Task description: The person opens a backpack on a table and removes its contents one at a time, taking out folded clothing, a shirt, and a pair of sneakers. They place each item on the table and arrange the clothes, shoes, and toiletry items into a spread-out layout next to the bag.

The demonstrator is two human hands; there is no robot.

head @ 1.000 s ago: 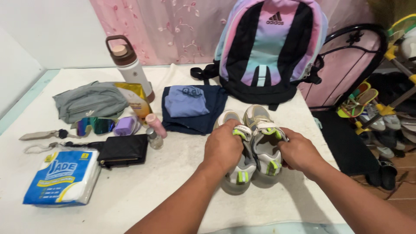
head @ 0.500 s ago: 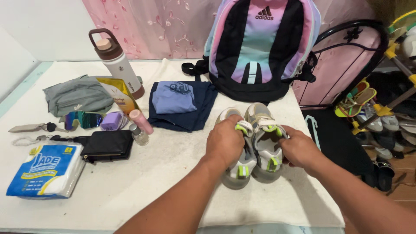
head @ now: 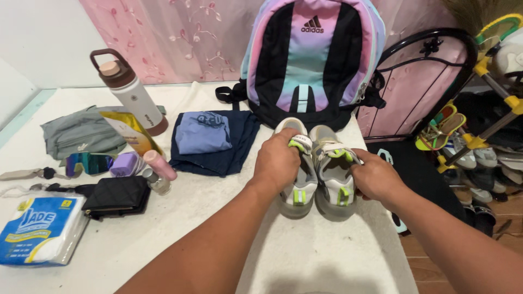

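Gripping a pair of grey fabric sneakers with neon-yellow tabs [head: 316, 171], which stand side by side on the white cloth-covered table [head: 327, 256] just in front of the backpack, the left hand [head: 278, 160] is curled over the left shoe's outer side and tongue, while the right hand [head: 376, 177] is closed around the right shoe's outer side. At the table's near left corner lies a flat blue-and-white plastic pack of paper tissue with a yellow stripe [head: 41, 228]; beside it sits a black quilted wallet [head: 117, 197]. Behind these, a yellow printed pouch [head: 131, 133] leans under a white steel bottle with a brown looped lid [head: 131, 92], near a pink tube [head: 160, 165], a lilac case [head: 126, 163], mirrored sunglasses [head: 87, 162] and a grey fabric pouch [head: 81, 133]. Folded blue clothing [head: 215, 139] lies mid-table. A pastel pink, blue and black backpack [head: 313, 60], zipped shut, stands upright against a pink flowered curtain [head: 180, 38]. To the right, a shoe rack [head: 479, 147] holds sandals above a wooden floor.
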